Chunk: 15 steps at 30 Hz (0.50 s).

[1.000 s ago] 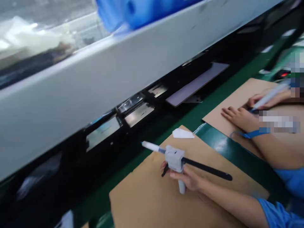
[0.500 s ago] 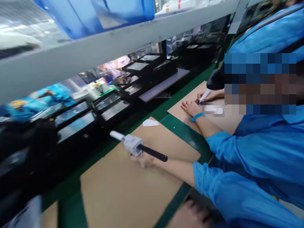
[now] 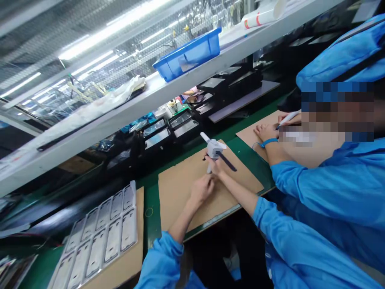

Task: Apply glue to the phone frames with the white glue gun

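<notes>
A long white shelf ran across the view above the green workbench, carrying a blue bin. Beneath it, a row of dark trays sat along the back of the bench. At the near left lay a tray of pale frames on brown board. In the middle lay a cardboard sheet – both of the person's hands were over it. To the right, a co-worker in a blue sleeve rested one hand flat on a second cardboard sheet and held a white pen-like tool in the other. The right hand was closed around the grip of a white dispensing gun, held upright over the sheet's far edge – its white nozzle pointing away, its dark plunger rod toward the body. The left hand lay just beside it, fingers loosely curled on the cardboard; I could not tell whether it held anything
</notes>
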Tool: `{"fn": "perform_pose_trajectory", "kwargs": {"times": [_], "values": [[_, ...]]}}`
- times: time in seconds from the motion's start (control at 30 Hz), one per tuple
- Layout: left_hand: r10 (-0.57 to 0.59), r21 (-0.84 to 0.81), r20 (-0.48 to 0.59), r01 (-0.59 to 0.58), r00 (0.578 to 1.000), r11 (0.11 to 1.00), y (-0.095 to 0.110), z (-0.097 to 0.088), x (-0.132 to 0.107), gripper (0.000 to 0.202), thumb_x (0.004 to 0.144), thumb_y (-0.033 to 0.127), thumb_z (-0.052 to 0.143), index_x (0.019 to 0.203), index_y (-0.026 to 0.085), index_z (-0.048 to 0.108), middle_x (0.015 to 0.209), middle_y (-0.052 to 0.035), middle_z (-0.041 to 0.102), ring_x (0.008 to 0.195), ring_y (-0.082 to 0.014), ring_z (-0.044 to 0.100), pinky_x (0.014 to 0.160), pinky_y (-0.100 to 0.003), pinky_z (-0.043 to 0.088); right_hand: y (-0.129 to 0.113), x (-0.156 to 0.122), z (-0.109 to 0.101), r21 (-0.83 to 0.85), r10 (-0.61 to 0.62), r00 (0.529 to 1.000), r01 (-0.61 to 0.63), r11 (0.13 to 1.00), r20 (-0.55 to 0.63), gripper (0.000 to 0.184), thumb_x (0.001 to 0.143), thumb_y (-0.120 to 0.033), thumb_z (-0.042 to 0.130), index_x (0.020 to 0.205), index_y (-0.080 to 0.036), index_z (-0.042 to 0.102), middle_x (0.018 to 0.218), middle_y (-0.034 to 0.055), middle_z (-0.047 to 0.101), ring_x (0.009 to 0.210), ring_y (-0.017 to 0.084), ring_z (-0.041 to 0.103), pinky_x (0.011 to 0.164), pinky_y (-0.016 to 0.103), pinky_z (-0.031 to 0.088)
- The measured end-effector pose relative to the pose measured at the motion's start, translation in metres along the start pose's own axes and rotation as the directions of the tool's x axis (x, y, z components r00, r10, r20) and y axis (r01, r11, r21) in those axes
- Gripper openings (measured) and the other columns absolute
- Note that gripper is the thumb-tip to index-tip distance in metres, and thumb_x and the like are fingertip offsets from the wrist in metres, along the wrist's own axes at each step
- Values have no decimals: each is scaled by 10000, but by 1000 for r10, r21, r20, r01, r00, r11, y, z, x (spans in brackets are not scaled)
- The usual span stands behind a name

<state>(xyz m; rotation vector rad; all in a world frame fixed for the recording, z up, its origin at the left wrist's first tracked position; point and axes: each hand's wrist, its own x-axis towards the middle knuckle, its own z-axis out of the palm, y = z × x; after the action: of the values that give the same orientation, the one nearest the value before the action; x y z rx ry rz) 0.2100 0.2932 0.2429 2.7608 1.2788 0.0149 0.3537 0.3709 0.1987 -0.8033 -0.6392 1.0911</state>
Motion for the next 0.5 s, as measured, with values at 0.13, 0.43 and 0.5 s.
{"fn": "perform_pose_trajectory", "kwargs": {"times": [0.13, 0.43, 0.5], "values": [[-126, 12, 22, 126, 992, 992, -18, 7, 37, 162, 1200, 219, 604, 1213, 201, 764, 1120, -105, 879, 1035, -269, 857, 872, -315, 597, -4, -7, -49, 18, 16, 992, -13, 1000, -122, 549, 764, -593, 965, 1083, -185, 786, 1103, 62, 835, 1063, 194, 776, 991, 310, 668], [-140, -125, -13, 137, 990, 983, -19, 32, 53, 202, 1250, 268, 560, 1218, 211, 752, 1247, -121, 863, 1181, -278, 827, 994, -346, 595, -3, -44, -105, 42, 107, 970, -101, 994, -217, 652, 727, -657, 949, 1138, -183, 771, 1118, 118, 848, 1069, 281, 859, 972, 440, 773], [-122, -160, -26, 117, 992, 980, -22, 34, 53, 188, 1244, 261, 572, 1213, 212, 751, 1256, -119, 859, 1191, -282, 822, 1005, -350, 597, -6, -43, -107, 44, 148, 964, -141, 989, -223, 681, 717, -663, 972, 1153, -179, 775, 1142, 135, 852, 1087, 295, 865, 968, 445, 781]]}}
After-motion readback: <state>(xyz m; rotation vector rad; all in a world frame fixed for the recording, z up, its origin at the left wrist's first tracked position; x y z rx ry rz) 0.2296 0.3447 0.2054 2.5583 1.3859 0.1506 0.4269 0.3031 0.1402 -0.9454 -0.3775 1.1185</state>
